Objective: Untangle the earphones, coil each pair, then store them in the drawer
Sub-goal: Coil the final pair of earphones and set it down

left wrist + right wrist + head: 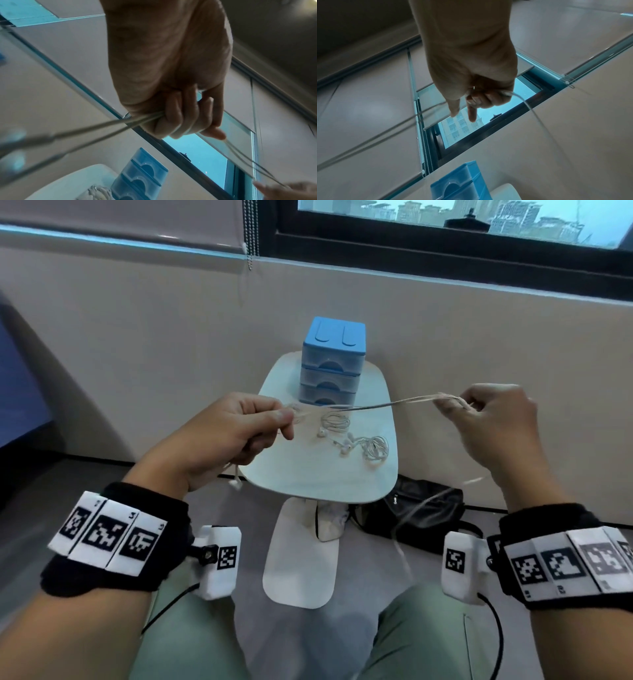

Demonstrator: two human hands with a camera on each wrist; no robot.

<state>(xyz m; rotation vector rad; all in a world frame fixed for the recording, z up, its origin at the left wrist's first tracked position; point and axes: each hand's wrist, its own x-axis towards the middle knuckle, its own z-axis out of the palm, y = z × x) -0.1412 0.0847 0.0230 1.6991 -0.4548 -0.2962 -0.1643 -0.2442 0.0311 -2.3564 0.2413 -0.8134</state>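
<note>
Left hand (236, 433): raised over the left edge of the side table (376, 487), thumb and curled fingers pinching a bundle of cord strands; one earbud (235, 483) dangles below the wrist.

Held earphone cord (387, 402): white, several strands stretched nearly level between the two hands, above the table and in front of the drawers. A slack length trails down from the right hand toward the floor.

Coiled earphones, two pairs (337, 422) (375, 447): lying on the table top, mid to right, near each other, not yet stored.

Blue drawer unit (331, 361): three drawers, all shut, at the table's far edge.

Right hand (493, 422): fingers curled round the cord's other end, forefinger and thumb extended.

Handling note, as judgement: this pair is being looped into a coil. Keep tension even, lay each loop beside the last, and gather in the trailing end before it snags.
</note>
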